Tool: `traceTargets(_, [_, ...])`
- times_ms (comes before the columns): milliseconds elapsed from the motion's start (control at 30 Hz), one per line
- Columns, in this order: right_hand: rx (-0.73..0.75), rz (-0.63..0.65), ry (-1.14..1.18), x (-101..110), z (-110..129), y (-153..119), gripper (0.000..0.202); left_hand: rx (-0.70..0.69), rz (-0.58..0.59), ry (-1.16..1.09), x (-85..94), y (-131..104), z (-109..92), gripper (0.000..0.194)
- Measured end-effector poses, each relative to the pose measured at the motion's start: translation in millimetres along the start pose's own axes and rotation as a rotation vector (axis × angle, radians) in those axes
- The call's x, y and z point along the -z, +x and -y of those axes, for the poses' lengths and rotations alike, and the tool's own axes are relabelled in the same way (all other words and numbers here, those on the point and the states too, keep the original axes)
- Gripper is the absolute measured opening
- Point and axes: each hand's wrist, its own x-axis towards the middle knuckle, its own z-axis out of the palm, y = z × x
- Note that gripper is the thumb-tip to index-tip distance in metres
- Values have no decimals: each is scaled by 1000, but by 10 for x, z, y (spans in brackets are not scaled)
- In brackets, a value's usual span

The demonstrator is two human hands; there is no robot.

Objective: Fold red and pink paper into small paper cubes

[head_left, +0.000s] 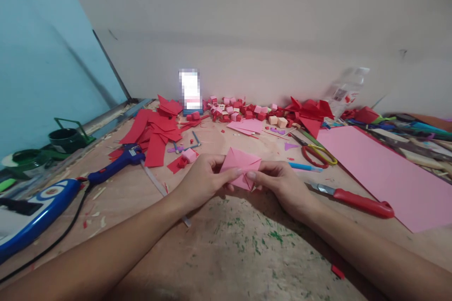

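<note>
A small pink folded paper [242, 162] with crease lines and overlapping flaps is held just above the table, between both hands. My left hand [212, 174] grips its left side, the thumb lying across the front face. On the right side, my right hand [275, 176] pinches the paper with its thumb near the lower middle, close to the other thumb tip. Most of the fingers of both hands are hidden behind the paper. Beyond my left hand lies a pink paper cube [189, 154] beside red scraps.
Right: red-handled knife [363, 202], blue pen [305, 167], scissors [319, 154] and large pink sheet [391, 174]. Left: blue glue gun [116, 165], its cord and red paper strips [155, 148]. Back: lit phone [190, 89], many small cubes [249, 113] and a clear bottle [348, 89].
</note>
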Motion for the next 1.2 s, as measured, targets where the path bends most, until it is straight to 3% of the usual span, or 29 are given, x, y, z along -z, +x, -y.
traceTargets(367, [2, -52, -29, -33, 28, 0, 34, -40, 9, 27, -29, -13, -17, 27])
traceTargets(567, [6, 47, -13, -23, 58, -16, 35, -70, 16, 21, -34, -7, 4, 26])
traceTargets(1200, [-16, -15, -14, -27, 31, -13, 26, -8, 1, 53, -23, 4, 4, 32])
